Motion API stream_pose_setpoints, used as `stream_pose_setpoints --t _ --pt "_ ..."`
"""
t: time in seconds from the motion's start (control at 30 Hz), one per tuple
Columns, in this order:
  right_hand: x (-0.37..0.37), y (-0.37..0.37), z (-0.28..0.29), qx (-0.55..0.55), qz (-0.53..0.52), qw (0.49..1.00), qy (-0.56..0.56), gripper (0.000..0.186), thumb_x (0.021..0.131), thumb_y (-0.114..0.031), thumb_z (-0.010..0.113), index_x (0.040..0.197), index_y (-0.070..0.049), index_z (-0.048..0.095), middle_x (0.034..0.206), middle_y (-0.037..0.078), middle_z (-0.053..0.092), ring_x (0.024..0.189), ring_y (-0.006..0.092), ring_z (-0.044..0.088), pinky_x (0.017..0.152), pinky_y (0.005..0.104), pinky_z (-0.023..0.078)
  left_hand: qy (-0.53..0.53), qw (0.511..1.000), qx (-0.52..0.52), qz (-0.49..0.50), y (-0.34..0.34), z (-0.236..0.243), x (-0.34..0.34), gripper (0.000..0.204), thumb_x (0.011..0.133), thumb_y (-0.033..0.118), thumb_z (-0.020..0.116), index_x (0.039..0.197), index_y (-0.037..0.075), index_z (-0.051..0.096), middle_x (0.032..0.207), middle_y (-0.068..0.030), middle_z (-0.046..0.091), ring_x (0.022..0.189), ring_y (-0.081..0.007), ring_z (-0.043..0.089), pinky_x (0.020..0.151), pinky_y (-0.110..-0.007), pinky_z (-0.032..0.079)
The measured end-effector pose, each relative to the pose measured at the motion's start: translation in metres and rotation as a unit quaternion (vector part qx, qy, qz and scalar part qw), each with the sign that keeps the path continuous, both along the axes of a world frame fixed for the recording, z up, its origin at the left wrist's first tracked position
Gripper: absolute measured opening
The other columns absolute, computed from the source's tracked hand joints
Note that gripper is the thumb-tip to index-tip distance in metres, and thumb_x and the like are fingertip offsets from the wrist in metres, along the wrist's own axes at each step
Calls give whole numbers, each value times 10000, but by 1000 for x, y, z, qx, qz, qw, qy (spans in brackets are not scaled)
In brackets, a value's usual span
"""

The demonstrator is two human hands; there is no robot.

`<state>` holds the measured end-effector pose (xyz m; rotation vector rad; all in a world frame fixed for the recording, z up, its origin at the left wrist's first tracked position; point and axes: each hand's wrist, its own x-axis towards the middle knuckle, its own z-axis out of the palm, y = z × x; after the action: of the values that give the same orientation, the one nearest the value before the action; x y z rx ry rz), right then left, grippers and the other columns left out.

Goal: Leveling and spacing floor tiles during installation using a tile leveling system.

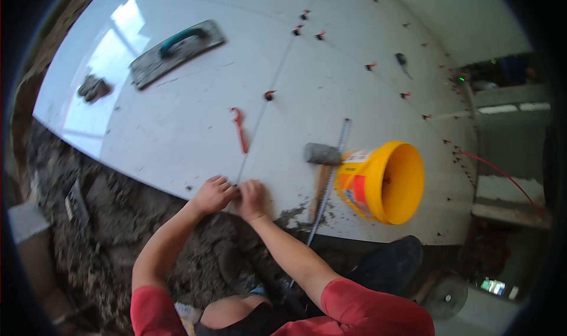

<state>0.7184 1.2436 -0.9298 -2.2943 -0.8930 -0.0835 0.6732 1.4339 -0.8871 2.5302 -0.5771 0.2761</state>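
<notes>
My left hand (214, 195) and my right hand (252, 199) meet at the joint between two large pale tiles, by their near edge. The fingers of both are curled in close together. Something small and dark shows between them, too hidden to name. A red hook-ended wrench (240, 130) lies on the left tile (177, 123), just beyond my hands. Farther up the same joint stands a red-and-black tile leveling clip (269, 95). To the right, a mallet (322, 154) with a grey head and wooden handle lies beside a long metal ruler (326, 191).
A yellow bucket (404, 182) lies tipped next to the mallet. A notched-looking grey trowel with a green handle (177, 49) and a grey crumpled lump (93, 88) rest on the left tile. Wet dark mortar (112, 212) covers the near ground. More clips (370, 67) line the far joints.
</notes>
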Motion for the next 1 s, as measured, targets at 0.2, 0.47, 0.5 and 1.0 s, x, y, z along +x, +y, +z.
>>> stream_pose_setpoints --t 0.2,0.47,0.5,1.0 --pt "-4 -19 6 -56 93 984 139 275 858 -167 786 1094 -82 674 983 116 694 1009 370 667 914 487 501 62 987 10 147 -18 -17 -43 269 901 284 763 1092 104 706 981 -53 686 995 -258 648 927 -409 516" --pt "129 66 29 -38 -98 982 155 427 922 -317 788 1224 -37 677 1099 138 712 1059 332 677 917 479 545 205 921 51 328 -109 -9 -96 945 945 577 718 1605 -33 429 1699 -220 405 1620 -357 315 1344 -575 132" --pt "143 79 17 -56 -131 983 117 417 930 -375 789 1173 -49 699 1121 129 715 1078 338 671 926 484 538 206 921 50 326 -112 -10 -93 945 945 577 718 1605 -33 429 1699 -220 405 1620 -357 315 1344 -575 132" --pt "114 -12 44 -77 21 931 355 274 968 -260 724 903 0 670 815 148 719 740 278 668 727 412 538 189 936 146 257 -103 -1 -124 853 949 580 705 1584 50 494 1637 -115 521 1606 -335 353 1345 -590 130"
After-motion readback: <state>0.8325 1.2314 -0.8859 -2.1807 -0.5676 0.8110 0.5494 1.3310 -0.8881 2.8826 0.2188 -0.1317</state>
